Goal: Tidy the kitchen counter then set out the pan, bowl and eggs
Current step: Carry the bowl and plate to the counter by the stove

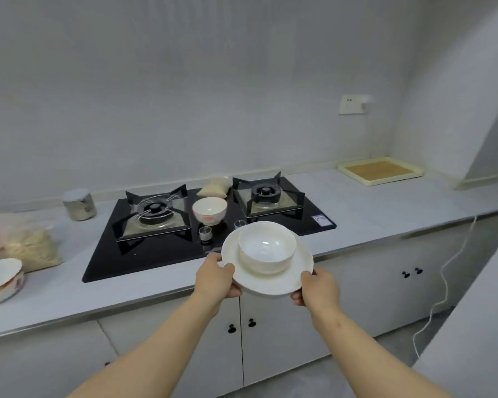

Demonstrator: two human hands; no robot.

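1. Plate (270, 284), white and round, is held up off the counter (371, 205), close to its front edge and just in front of the black glass hob (144, 254).
2. A white bowl (266, 248) stands upright in the middle of the plate, its inside showing bare white.
3. The left hand (217, 278) grasps the plate's left rim, with the thumb on top and the fingers curled underneath.
4. The right hand (318, 288) grasps the near right rim the same way, thumb over the edge and fingers below.
5. A second bowl (210, 209), white with a reddish mark on its side, stands on the hob between the left burner (154, 211) and the right burner (266, 193), just behind the two control knobs (205, 233).
6. Behind that bowl, a small bag of pale grains (216, 187) lies at the hob's back edge.
7. Left of the hob, a metal canister (79, 204) stands near the wall. Nearer me, a clear bag of yellowish contents (32, 245) lies on the counter, and a stack of patterned bowls (0, 278) sits at the front left.
8. In the counter's far right corner lies a cream tray (381, 170) with a brown mat inside.
9. A wall socket (354, 104) sits above that corner, and a white cable (443, 277) trails down past the cabinet doors (270, 340) to the floor.
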